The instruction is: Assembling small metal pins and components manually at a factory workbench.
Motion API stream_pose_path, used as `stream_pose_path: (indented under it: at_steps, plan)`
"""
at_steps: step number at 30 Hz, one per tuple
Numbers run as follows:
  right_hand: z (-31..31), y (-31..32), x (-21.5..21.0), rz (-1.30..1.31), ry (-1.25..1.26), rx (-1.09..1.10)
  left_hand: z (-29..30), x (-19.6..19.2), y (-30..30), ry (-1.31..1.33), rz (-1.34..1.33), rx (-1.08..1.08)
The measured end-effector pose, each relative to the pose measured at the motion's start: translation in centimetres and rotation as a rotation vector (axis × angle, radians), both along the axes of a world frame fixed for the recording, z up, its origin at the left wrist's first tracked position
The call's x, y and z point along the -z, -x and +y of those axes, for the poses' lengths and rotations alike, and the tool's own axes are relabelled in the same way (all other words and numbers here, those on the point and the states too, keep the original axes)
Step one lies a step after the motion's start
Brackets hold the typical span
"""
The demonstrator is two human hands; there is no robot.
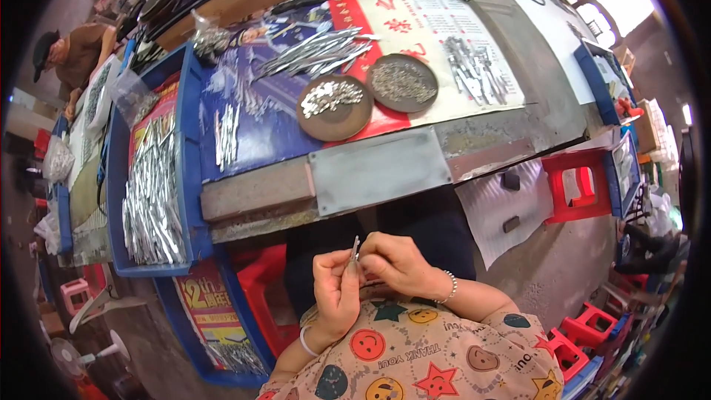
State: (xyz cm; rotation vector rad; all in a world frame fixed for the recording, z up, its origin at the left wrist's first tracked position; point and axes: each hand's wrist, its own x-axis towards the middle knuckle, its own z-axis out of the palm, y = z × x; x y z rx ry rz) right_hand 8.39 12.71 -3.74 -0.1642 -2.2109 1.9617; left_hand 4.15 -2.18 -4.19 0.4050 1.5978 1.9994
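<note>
Above my lap, just before the workbench edge, my left hand [337, 290] pinches a small slim silvery metal piece [356, 245] that points upward. My right hand [400, 263] is closed against it from the other side, fingertips curled; whether they grip the same piece or a tinier one, I cannot make out. On the bench ahead stand two round brown dishes. The left dish [337, 130] holds shiny little metal bits, the right dish [407, 104] duller ones. Long silvery metal strips [318, 52] lie heaped behind them, with further strips [474, 70] to the right.
A blue tray [194, 170] full of metal strips stands left; another blue tray [244, 341] sits lower. A grey metal plate [378, 172] covers the bench's front edge. Red stools [581, 185] stand right. A co-worker [81, 59] bends over a bench at far left.
</note>
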Motion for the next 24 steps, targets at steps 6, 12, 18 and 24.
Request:
stream_pose_path:
  at_steps: [6, 12, 18, 24]
  plan:
    - [0.3, 0.6, 1.6, 0.240, -0.043, 0.164, 2.0, 0.0, -0.2, -0.046, 0.154, 0.022]
    - [1.0, 0.6, 2.1, 0.450, -0.363, 0.341, 3.7, 0.9, -0.6, -0.030, 0.297, 0.048]
    - [1.2, 0.4, 1.6, 0.255, -0.420, 0.370, 4.6, 1.5, -0.9, 0.003, 0.333, 0.020]
    - [3.6, -0.2, 0.6, -0.045, 0.283, 0.135, 4.3, -1.4, 0.9, -0.089, -0.277, 0.219]
